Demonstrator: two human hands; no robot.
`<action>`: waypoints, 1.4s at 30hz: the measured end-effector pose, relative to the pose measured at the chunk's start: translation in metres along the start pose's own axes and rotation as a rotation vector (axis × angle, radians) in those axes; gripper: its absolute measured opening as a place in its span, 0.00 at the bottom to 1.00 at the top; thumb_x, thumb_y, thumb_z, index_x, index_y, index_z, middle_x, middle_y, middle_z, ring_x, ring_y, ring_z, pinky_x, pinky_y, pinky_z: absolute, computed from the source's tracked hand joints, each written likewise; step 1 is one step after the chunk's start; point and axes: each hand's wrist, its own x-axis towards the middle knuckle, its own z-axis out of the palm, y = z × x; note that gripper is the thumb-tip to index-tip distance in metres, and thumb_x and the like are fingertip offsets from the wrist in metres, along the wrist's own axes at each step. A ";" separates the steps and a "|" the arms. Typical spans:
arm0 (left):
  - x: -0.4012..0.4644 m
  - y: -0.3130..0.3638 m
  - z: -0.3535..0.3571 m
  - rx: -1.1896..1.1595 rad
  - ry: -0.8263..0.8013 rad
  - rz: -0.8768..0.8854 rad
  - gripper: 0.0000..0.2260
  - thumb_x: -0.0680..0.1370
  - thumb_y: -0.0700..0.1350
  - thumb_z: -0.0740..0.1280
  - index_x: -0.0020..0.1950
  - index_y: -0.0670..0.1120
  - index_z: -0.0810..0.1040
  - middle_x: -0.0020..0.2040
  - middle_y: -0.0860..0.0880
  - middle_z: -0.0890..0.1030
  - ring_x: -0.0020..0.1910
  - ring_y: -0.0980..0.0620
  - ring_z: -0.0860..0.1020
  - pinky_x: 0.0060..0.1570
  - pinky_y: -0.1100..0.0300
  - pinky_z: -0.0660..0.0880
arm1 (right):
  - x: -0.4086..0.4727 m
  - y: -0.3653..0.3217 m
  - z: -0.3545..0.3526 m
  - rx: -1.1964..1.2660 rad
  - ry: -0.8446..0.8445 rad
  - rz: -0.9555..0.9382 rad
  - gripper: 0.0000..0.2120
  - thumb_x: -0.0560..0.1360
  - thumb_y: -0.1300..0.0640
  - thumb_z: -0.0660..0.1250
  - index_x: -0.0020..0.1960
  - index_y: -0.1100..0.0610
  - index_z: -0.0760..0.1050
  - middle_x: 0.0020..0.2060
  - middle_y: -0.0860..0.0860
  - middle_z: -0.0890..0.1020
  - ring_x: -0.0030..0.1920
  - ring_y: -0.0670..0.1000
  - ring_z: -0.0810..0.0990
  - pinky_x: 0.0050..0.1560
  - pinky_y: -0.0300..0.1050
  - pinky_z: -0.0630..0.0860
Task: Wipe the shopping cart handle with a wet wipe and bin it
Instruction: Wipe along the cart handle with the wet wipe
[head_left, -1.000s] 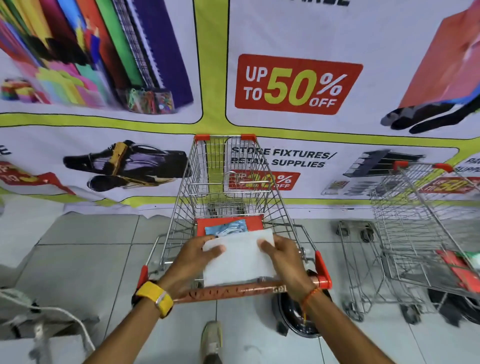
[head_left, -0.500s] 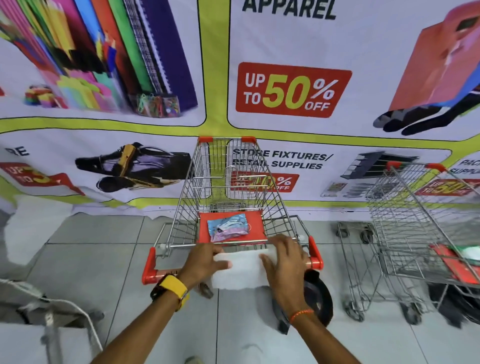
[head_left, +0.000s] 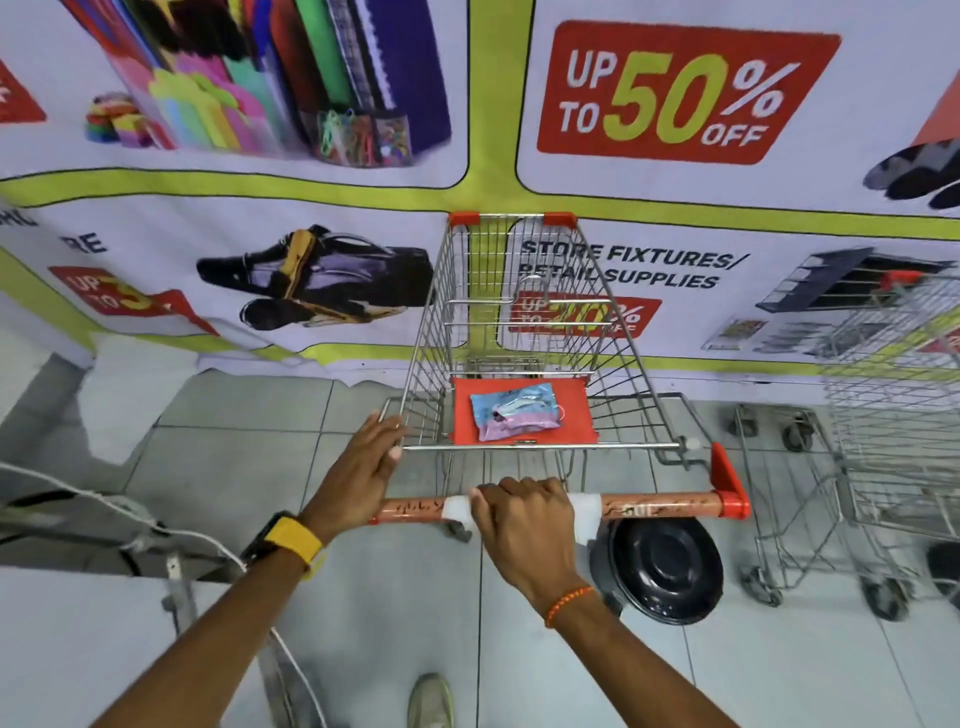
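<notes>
Since the earlier frame the white wet wipe (head_left: 586, 512) has gone from a flat sheet held by both hands to a wrap around the orange shopping cart handle (head_left: 660, 506), and the left hand (head_left: 363, 462) has let go of it. The right hand (head_left: 524, 519) is curled tight over the wipe on the bar. The left hand, fingers loosely extended, rests on the wire cart's left rear corner. A black round bin (head_left: 667, 569) sits just below the handle's right half; bare tiled floor (head_left: 234, 467) lies left.

left hand (head_left: 363, 462): flat, fingers extended | right hand (head_left: 524, 525): fingers curled closed, knuckles up
</notes>
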 end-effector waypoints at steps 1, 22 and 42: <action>0.000 -0.003 0.002 -0.043 0.011 -0.034 0.37 0.76 0.70 0.44 0.71 0.47 0.71 0.71 0.54 0.66 0.76 0.52 0.55 0.72 0.55 0.54 | 0.003 -0.010 0.008 -0.017 0.007 0.003 0.18 0.80 0.45 0.59 0.38 0.51 0.80 0.31 0.49 0.84 0.33 0.54 0.81 0.39 0.49 0.72; 0.000 -0.009 -0.011 -0.001 -0.054 -0.056 0.23 0.83 0.55 0.50 0.77 0.51 0.59 0.79 0.54 0.59 0.78 0.56 0.48 0.74 0.57 0.51 | -0.025 0.006 0.049 -0.003 0.476 -0.300 0.14 0.75 0.59 0.74 0.60 0.53 0.84 0.57 0.52 0.87 0.54 0.57 0.84 0.57 0.55 0.75; -0.002 0.021 -0.002 0.436 -0.056 -0.066 0.32 0.79 0.61 0.40 0.74 0.47 0.67 0.77 0.47 0.64 0.78 0.44 0.52 0.74 0.43 0.53 | -0.049 0.087 0.016 0.062 0.466 0.112 0.15 0.81 0.53 0.58 0.55 0.52 0.84 0.48 0.51 0.85 0.50 0.58 0.80 0.61 0.59 0.67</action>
